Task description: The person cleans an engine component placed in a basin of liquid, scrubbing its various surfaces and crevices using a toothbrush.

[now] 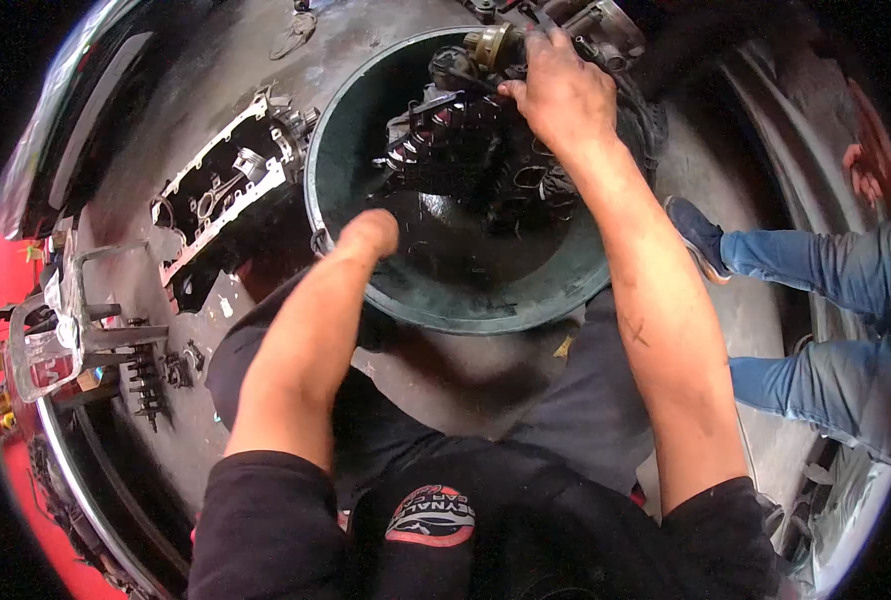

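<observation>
A large round green tub [485, 318] stands between my knees, with dark engine parts [435, 135] and dark liquid in it. My right hand [568, 90] is over its far rim, fingers bent around something dark that I cannot make out. Just left of those fingers is a brass-coloured ribbed part [493, 46]. My left hand [370, 233] reaches over the tub's near left side; its fingers are hidden from view, so what it holds, if anything, does not show.
An engine block [227, 185] lies on the floor left of the tub. A crankshaft [145, 385] and a metal frame [80, 310] are at the far left. Another person's jeans-clad legs [815, 265] and dark shoe [698, 238] are at the right. More metal parts [605, 30] sit beyond the tub.
</observation>
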`<state>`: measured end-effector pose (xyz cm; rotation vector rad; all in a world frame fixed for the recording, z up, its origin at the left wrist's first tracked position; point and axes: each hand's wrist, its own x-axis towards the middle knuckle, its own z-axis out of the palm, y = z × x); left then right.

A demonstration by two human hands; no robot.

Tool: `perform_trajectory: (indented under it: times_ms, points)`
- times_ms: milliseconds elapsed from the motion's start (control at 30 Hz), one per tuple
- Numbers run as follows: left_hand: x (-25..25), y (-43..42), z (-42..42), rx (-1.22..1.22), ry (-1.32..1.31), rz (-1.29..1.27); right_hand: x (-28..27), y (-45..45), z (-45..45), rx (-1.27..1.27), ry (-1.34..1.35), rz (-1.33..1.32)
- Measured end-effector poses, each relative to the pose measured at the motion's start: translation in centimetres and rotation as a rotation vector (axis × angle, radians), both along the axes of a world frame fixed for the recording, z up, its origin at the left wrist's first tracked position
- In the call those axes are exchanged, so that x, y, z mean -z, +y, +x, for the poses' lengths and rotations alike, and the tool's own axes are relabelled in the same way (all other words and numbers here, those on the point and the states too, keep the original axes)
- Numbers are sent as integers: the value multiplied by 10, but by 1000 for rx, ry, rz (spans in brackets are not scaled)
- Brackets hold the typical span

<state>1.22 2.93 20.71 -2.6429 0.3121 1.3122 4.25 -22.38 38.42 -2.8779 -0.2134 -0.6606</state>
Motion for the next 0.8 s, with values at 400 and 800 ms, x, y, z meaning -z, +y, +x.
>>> perform_trajectory:
  times_ms: [400,800]
  points:
    - [119,-32,-22,-193,153,-152,2,-10,-3,2,-97,2]
    - [4,-54,-116,-989,-644,-824,-10,-5,3,94,-33,-397]
